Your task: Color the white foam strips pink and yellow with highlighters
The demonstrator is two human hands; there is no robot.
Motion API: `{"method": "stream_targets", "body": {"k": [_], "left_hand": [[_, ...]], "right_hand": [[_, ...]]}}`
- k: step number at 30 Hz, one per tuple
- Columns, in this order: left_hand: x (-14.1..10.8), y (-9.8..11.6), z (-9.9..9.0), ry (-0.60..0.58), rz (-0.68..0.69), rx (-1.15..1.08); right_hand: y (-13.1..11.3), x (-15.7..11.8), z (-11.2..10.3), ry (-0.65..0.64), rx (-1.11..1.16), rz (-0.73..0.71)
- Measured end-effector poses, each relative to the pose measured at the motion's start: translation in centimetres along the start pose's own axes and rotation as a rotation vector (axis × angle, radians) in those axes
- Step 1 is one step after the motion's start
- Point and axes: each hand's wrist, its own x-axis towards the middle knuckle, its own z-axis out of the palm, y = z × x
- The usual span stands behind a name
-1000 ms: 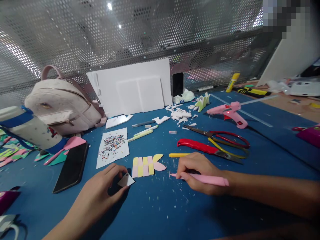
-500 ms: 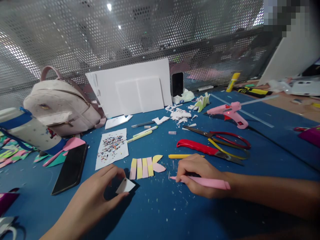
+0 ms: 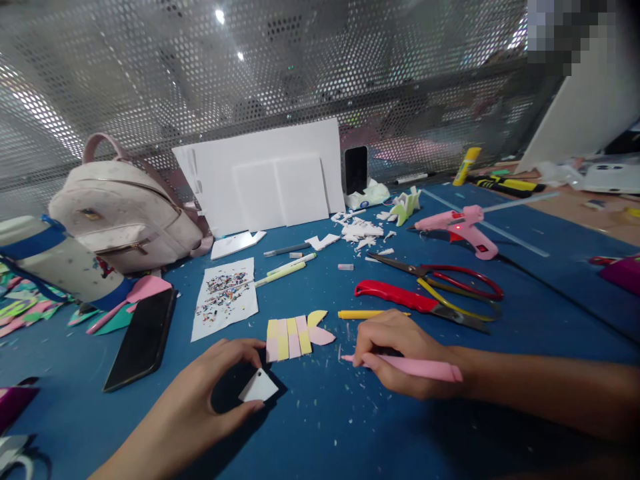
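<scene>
My left hand (image 3: 215, 393) pinches a small white piece (image 3: 259, 387) with a black dot near one corner, a little above the blue table (image 3: 320, 440). One of its fingertips is at the left edge of the pink and yellow striped pieces (image 3: 290, 339), which lie close together with two leaf-shaped pieces (image 3: 321, 333) at their right end, like a fish. A pink marker (image 3: 415, 367) is in my right hand (image 3: 393, 353), its tip pointing left, close to the table. Just behind that hand lies a yellow pen (image 3: 360, 314).
Right of centre lie a red-handled cutter (image 3: 395, 294), scissors (image 3: 435, 270) and a pink glue gun (image 3: 460, 227) with a lit red light. A phone (image 3: 143, 340), a paper with colourful crumbs (image 3: 200, 323), a bottle (image 3: 75, 263) and a backpack (image 3: 120, 207) stand or lie left.
My left hand has moved slightly right with the white piece. The striped pieces have shifted right and sit closer together. My right hand has hardly moved.
</scene>
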Motion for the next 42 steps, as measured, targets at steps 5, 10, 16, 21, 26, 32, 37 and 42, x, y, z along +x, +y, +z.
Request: {"method": "stream_targets", "body": {"k": [5,10,16,21,26,32,37,42], "left_hand": [[0.0,-0.1,0.0,0.022,0.007,-0.005],[-0.2,0.9,-0.1,0.065,0.026,-0.005],[0.2,2.8,1.0,-0.025,0.11,-0.058],[1.0,4.1,2.8,-0.003,0.273,-0.078],[2.4,5.7,4.2,0.085,0.458,-0.05],[3.9,6.8,5.1,0.091,0.606,0.106],[4.7,6.0,5.4,0.157,0.619,0.173],[4.1,4.4,6.8,0.284,0.663,0.271]], "right_hand": [[-0.1,0.1,-0.1,0.004,0.008,0.005],[-0.1,0.0,0.0,0.016,0.021,0.008],[-0.2,0.2,-0.2,0.044,0.04,0.071],[-0.3,0.2,-0.5,0.076,0.054,0.185],[-0.3,0.3,-0.6,0.096,0.104,0.29],[-0.4,0.5,-0.6,0.126,0.152,0.327],[-0.7,0.7,-0.8,0.122,0.124,0.386],[-0.5,0.7,-1.1,0.067,0.102,0.287]]}}
